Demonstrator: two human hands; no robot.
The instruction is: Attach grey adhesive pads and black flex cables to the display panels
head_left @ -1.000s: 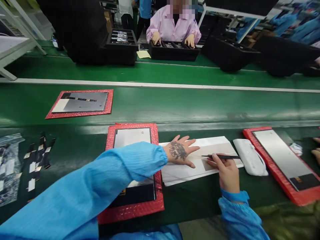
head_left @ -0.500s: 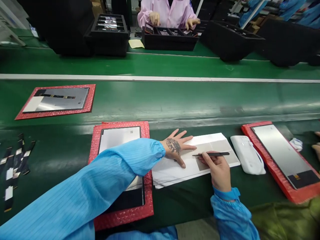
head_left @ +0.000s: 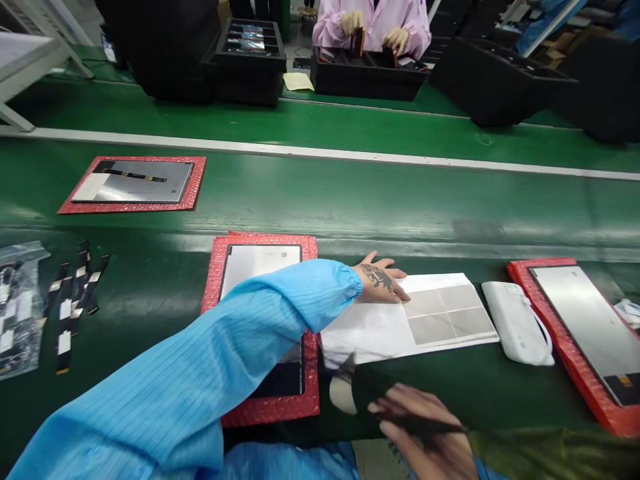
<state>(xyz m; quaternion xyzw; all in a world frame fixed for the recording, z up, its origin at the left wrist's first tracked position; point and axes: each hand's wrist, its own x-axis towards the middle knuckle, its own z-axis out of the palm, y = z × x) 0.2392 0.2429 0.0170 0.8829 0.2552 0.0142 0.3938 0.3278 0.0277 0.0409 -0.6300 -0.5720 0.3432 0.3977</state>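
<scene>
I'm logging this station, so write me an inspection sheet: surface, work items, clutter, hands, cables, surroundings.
Surface: dark green bench.
Work items: white sheets bearing grey rectangles; left of them, a flat panel on red bubble wrap, partly behind the left sleeve.
Clutter: white pouch right of the sheets; clear bag at far left.
Hands: left hand spread over the sheets; right hand, motion-blurred, holding a dark slim tool.
Cables: dark flat strips, cable-like, beside the bag.
Surroundings: pink-sleeved person across the bench, at a black bin.

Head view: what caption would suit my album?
Left hand over white sheets, blurred right hand holding a dark tool, near red wrap.
</scene>
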